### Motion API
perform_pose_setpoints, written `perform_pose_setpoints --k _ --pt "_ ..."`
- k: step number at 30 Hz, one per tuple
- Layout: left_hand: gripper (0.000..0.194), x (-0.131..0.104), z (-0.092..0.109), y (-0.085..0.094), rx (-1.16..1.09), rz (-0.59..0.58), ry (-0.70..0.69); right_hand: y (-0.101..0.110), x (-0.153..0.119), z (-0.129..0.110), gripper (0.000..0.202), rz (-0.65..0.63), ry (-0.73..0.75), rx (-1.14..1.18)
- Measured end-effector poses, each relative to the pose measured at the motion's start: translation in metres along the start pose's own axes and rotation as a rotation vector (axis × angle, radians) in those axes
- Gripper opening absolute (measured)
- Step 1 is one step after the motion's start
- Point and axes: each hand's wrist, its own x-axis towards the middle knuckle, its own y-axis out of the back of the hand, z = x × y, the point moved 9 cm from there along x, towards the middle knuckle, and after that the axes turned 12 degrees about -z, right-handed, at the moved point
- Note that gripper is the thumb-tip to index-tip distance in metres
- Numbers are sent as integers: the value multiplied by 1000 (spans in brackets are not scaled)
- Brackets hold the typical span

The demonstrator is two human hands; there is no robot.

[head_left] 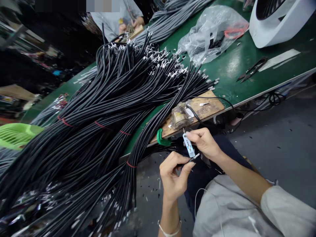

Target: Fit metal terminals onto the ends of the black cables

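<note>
My left hand (174, 174) pinches the end of a black cable (191, 160) between thumb and fingers, above my lap. Beside it, my right hand (204, 142) is closed at a light blue tool-like piece with printed labels (189, 145); its lower end touches or nearly touches the pale tip of the cable. The upper end of the blue piece points at a small motor-like device (179, 116) on a wooden board (212, 102). A green clamp (163, 138) sits at the board's near edge, left of my right hand.
Large bundles of black cables (98, 112) with red ties cover the left of the green table (232, 59). A plastic bag (209, 33), black scissors (251, 69) and a white casing (274, 26) lie further right. Another person's hands (132, 24) are at the top.
</note>
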Motion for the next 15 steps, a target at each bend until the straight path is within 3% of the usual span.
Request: perform_pose_setpoints --k 4,9,12,15 --pt "8 -3 0 1 -15 -18 -28 7 -2 12 61 0 -45 124" --pt "5 -14 -2 -2 -73 -45 -73 25 -17 33 59 -6 -105 81" --pt "5 -19 -5 -2 -90 -45 -71 24 -32 41 57 -110 -106 60" --pt "5 -21 -9 -7 -117 -82 -52 8 -44 46 57 -309 -139 71"
